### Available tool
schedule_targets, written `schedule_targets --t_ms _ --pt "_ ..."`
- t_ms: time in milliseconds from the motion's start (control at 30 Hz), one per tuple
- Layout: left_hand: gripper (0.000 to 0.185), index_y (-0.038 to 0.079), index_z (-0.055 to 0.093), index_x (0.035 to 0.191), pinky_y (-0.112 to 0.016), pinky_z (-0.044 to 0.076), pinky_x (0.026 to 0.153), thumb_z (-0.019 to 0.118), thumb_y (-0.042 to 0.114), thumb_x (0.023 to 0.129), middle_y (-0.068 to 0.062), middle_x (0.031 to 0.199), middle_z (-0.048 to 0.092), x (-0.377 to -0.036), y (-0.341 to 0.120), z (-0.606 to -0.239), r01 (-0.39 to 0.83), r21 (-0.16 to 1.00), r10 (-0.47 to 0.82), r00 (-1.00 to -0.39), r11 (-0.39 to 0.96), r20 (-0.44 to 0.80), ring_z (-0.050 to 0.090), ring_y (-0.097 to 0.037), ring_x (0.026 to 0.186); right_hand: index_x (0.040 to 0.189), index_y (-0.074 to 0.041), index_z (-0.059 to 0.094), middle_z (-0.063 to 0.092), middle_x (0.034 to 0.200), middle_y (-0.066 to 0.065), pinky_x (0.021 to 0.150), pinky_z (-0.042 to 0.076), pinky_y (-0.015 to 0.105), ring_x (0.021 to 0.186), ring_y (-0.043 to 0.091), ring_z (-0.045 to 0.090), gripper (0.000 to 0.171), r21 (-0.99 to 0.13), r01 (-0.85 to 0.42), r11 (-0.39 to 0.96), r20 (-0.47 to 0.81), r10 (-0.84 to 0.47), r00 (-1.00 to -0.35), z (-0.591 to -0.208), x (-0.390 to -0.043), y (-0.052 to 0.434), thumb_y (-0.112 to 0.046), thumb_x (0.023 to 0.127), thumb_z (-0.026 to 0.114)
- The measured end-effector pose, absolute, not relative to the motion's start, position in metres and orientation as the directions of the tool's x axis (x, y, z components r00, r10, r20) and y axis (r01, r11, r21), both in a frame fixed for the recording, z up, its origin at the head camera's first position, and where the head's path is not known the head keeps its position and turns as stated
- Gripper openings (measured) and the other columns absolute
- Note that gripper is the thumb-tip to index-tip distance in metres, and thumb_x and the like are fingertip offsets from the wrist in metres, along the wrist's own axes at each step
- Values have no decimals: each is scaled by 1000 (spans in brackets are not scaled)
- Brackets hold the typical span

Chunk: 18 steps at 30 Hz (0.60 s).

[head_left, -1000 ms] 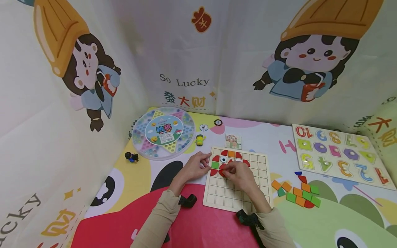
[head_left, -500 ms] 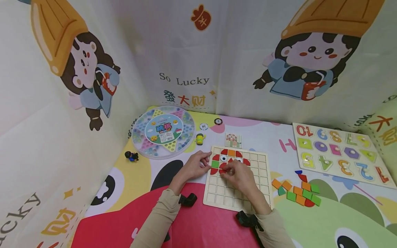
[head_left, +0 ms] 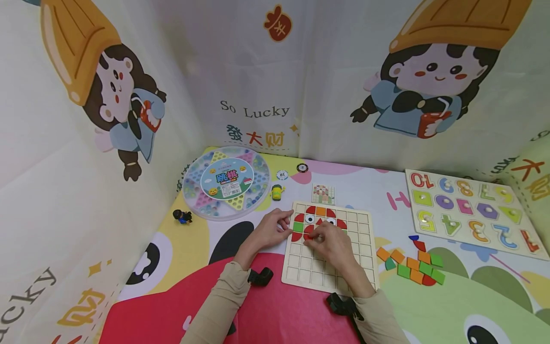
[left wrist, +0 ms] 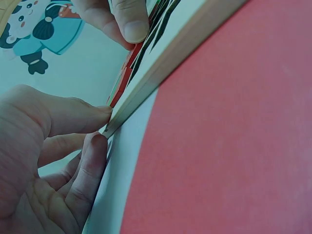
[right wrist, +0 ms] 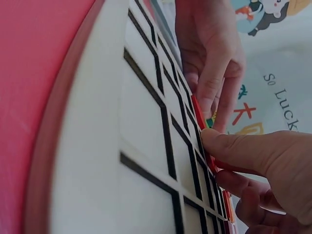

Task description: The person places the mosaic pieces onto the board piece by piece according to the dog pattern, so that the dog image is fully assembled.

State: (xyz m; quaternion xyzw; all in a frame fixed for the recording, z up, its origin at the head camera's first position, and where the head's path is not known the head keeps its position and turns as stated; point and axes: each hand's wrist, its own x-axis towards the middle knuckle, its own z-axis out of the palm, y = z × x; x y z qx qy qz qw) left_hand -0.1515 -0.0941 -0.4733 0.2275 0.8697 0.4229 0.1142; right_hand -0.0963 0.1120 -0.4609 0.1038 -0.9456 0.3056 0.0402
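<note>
A wooden grid board [head_left: 343, 260] lies on the mat, with red, orange, green and eye pieces set in its top-left squares. My left hand [head_left: 287, 224] steadies the board's left edge, thumb and a fingertip [left wrist: 100, 141] pinching the rim [left wrist: 161, 73]. My right hand [head_left: 312, 235] rests over the board's middle. Its thumb [right wrist: 234, 148] and fingers pinch a red piece [head_left: 307, 231] and press it into a square in the third row. In the right wrist view only this red piece's thin edge [right wrist: 210, 162] shows under the thumb.
Loose orange, green and red pieces [head_left: 412, 267] lie right of the board. A number puzzle [head_left: 472, 212] sits far right, a round checkers case [head_left: 226, 184] at back left, a pattern card [head_left: 323, 194] behind the board. Small toys [head_left: 277, 193] [head_left: 182, 217] stand nearby. Fabric walls enclose the mat.
My right hand's fingers have shifted slightly on the red piece; the left hand stays on the board's edge.
</note>
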Motion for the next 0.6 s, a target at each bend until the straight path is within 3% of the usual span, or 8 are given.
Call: schedule_targets --t_ms 300,600 --pt "57 0 52 141 -19 51 73 73 8 88 -1 95 54 -151 -93 -475 304 780 491 -871 547 -5 56 -11 84 92 -14 80 59 76 -4 52 40 26 62 8 48 21 -540 -235 809 164 -172 -971 -463 -96 110 -24 75 87" --pt "57 0 51 141 -19 51 73 72 8 89 -1 95 54 -151 -94 -473 304 778 493 -870 550 -8 56 -11 84 94 -11 79 58 76 -3 53 40 26 64 9 48 23 -551 -242 799 164 -181 -970 -458 -96 115 -27 78 84"
